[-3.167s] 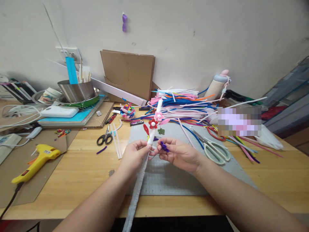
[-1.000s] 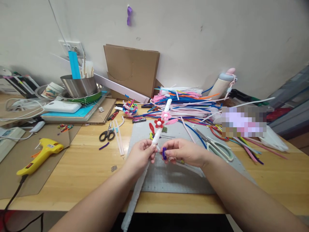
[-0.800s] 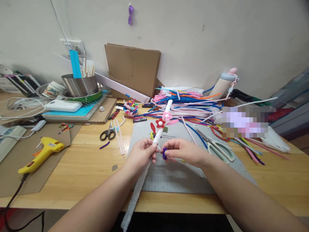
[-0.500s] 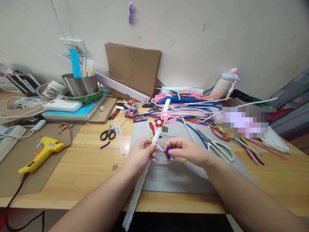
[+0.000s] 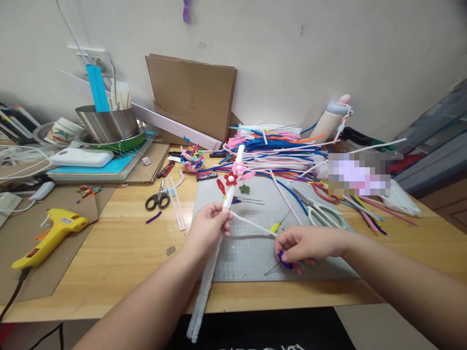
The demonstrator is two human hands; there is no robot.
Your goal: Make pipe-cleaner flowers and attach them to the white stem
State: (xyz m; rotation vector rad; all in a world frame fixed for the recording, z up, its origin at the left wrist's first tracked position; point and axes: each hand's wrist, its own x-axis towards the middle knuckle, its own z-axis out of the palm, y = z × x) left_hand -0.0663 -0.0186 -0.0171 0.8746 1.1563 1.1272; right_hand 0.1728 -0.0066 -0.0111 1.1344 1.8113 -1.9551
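Note:
My left hand (image 5: 213, 218) is closed around a long white fuzzy band (image 5: 206, 287), its lower end hanging past the table's front edge. Above my fingers, a red flower (image 5: 231, 179) and a pink flower (image 5: 239, 168) sit on the band. From there a thin white pipe cleaner (image 5: 253, 224) stretches to my right hand (image 5: 297, 248). The right fingers are pinched on a purple pipe-cleaner flower (image 5: 285, 260), with a thin wire below it. Whether they also grip the white strand is hidden. Under both hands lies a grey cutting mat (image 5: 251, 262).
On the mat are a green pipe-cleaner piece (image 5: 244, 189), a yellow piece (image 5: 275, 227) and large scissors (image 5: 321, 214). Behind lies a pile of pipe cleaners (image 5: 273, 150). To the left are small black scissors (image 5: 157, 199) and a yellow glue gun (image 5: 51, 236) with its cord.
My right hand has moved right and down with the purple flower, away from my left hand. The white strand between them now shows at greater length. The whole view has shifted slightly.

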